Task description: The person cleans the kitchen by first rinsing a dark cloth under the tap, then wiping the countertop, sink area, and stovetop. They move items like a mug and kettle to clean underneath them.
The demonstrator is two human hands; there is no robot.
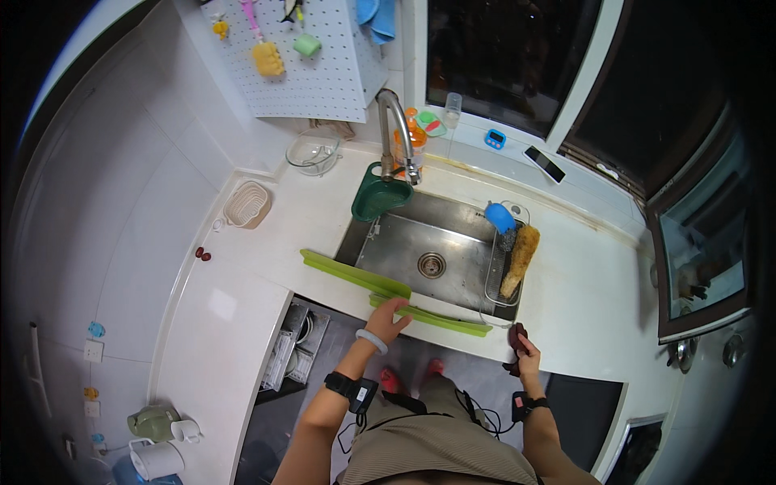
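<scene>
My left hand point(390, 320) is at the counter's front edge, its fingers apart beside the overlapping ends of two green splash guards point(357, 276). The guards stand along the front of the stainless steel sink point(461, 236). In my right hand point(528, 357) is a dark red cloth point(517, 345), held at the front edge to the right of the sink. A wire rack point(494, 273) at the sink's right side bears a brown loofah-like scrubber point(522, 257), a blue scrubber point(499, 217) and a steel wool pad point(508, 240).
A green strainer basket point(381, 200) sits at the sink's back left corner beneath the faucet point(394, 115). On the left counter are a glass bowl point(312, 154) and a beige basket point(248, 206). An open window frame point(706, 321) juts over the right counter.
</scene>
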